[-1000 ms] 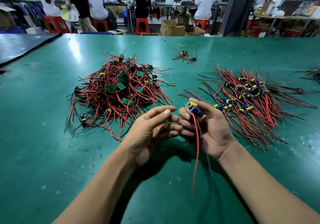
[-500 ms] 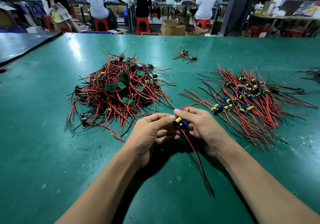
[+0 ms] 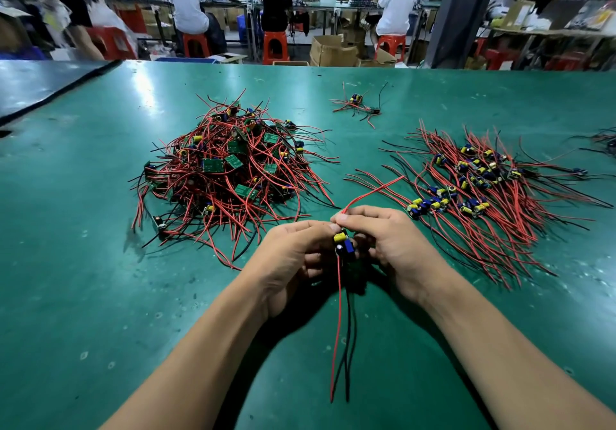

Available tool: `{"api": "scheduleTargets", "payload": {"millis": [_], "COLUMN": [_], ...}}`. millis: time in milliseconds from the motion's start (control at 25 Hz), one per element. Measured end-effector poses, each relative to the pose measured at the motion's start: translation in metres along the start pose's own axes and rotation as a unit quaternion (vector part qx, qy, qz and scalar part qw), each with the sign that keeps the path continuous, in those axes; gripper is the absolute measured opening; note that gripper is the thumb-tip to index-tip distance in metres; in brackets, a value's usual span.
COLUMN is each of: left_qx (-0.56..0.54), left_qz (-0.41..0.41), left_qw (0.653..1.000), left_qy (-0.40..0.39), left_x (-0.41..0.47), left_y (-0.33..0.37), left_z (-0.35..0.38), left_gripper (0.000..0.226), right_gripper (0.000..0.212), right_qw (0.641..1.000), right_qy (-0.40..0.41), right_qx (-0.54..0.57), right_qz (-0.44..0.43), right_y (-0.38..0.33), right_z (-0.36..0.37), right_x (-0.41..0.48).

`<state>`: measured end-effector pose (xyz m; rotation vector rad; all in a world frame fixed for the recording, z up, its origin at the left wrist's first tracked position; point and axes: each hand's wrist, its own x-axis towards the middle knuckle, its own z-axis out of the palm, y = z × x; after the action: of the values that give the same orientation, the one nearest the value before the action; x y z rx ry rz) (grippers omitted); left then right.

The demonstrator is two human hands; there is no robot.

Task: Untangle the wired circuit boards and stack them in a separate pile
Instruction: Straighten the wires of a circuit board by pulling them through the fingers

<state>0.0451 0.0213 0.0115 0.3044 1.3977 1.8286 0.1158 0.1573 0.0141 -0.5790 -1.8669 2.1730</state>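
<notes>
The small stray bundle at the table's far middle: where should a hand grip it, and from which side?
Probably the stray bundle by its yellow-and-blue component block, pinched from above: it stands proud of the table, while the wires splay flat around it.

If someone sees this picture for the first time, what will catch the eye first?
A big tangled pile, red and green, sits left of centre on the green table, and a flatter, sorted pile lies to the right. In the near middle, the left hand and right hand hold one board, its wires hanging down.
</notes>
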Motion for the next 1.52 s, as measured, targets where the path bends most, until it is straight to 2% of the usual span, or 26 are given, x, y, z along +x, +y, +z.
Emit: {"api": "scheduleTargets", "payload": {"millis": [80,200,360,520,640,960,1080,1160,1320,1440,1520], "left_qx": [0.035,0.047,0.078,0.133,0.121,0.118,0.125,0.117,0.074,0.097,0.121], "left_qz": [0.007,0.018,0.044,0.061,0.053,0.021,0.022,0.038,0.054,0.055,0.056], "left_qw": [0.999,0.999,0.996,0.989,0.991,0.992,0.992,0.992,0.995,0.993,0.991], "left_qy": [0.001,0.017,0.029,0.02,0.014,-0.031,-0.017,0.005,0.03,0.028,0.016], "left_x": [0.0,0.002,0.004,0.004,0.004,-0.003,-0.001,0.0,0.0,0.0,0.001], "left_y": [-0.002,-0.003,-0.006,-0.008,-0.008,-0.006,-0.007,-0.007,-0.007,-0.008,-0.007], "left_z": [0.002,0.005,0.005,0.006,0.007,0.01,0.008,0.008,0.007,0.006,0.005], "left_gripper": [0.01,0.019,0.018,0.027,0.02,0.013,0.014,0.016,0.015,0.015,0.015], "right_gripper": [0.013,0.017,0.024,0.02,0.023,0.022,0.021,0.02,0.025,0.019,0.024], "right_qw": [0.999,0.995,0.988,0.997,0.998,0.988,0.992,0.997,0.996,0.996,0.997], "right_qy": [-0.003,-0.006,-0.019,-0.006,0.022,0.134,0.112,0.075,-0.046,-0.047,-0.033], "right_qx": [-0.039,-0.097,-0.144,-0.076,-0.049,-0.065,-0.012,0.027,-0.068,-0.06,-0.052], "right_qz": [0.012,-0.021,-0.048,0.002,0.03,-0.033,-0.055,-0.024,0.039,0.051,0.051], "right_y": [-0.001,0.001,0.004,0.003,0.006,0.003,0.001,0.002,0.007,0.005,0.003], "right_z": [-0.003,-0.003,0.001,0.003,0.002,-0.021,-0.021,-0.017,-0.003,0.001,0.001], "right_x": [0.001,0.001,-0.002,-0.001,0.003,0.022,0.022,0.017,0.005,0.002,0.003]}}
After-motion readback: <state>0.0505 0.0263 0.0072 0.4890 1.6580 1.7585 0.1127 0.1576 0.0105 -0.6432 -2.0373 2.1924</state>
